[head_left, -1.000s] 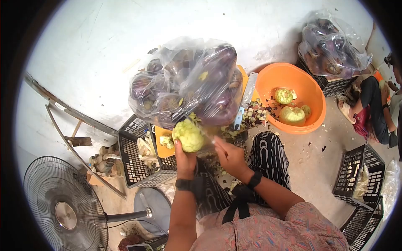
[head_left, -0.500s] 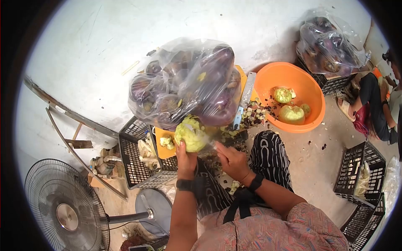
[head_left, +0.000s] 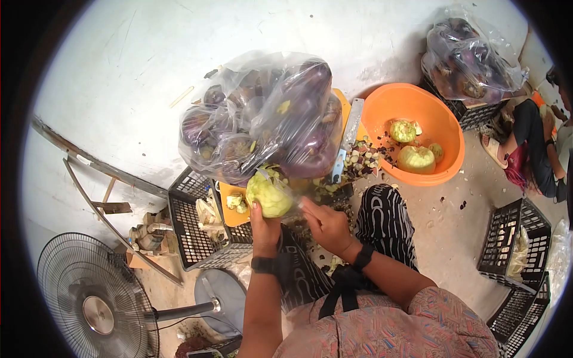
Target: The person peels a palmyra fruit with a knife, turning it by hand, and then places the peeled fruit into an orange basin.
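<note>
The floor (head_left: pixel 444 238) bears an orange basin (head_left: pixel 418 102) and black crates (head_left: pixel 499 234).

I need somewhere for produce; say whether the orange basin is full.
Not full: the orange basin holds a few pale vegetables, its wall mostly bare.

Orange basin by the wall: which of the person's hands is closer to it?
The right hand. It is nearer the body than the orange basin and off to its left; the left hand is farther left, holding the pale green vegetable.
</note>
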`<state>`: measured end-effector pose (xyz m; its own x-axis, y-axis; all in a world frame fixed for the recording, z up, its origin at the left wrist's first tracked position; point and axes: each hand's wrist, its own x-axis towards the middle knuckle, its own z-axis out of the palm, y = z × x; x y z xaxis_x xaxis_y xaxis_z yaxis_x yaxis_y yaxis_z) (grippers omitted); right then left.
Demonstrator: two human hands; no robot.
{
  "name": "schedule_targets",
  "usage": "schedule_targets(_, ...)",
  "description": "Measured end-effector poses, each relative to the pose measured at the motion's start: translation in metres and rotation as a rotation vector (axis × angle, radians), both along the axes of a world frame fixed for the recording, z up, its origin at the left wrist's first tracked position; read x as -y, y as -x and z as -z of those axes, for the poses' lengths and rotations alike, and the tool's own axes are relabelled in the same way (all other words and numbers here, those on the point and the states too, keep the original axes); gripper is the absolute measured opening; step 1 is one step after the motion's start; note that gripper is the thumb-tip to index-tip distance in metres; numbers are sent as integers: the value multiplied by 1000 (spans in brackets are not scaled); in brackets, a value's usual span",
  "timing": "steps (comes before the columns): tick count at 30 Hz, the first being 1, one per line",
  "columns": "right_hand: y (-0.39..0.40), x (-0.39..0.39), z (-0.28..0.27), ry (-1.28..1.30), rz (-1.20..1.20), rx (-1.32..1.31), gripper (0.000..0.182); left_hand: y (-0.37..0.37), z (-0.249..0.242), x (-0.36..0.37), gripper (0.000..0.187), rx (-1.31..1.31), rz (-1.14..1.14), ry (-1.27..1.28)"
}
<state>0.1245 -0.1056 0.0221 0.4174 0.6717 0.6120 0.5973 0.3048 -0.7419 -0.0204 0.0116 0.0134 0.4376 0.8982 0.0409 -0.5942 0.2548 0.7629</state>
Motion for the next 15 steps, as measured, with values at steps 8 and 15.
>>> schedule_targets(8,6,10,0,-28,-5,14,37,-2,-3,2,62,-65,-20,-64)
schedule_targets(15,9,12,6,-41,18,23,36,-1,-1,0,63,-26,-14,-48)
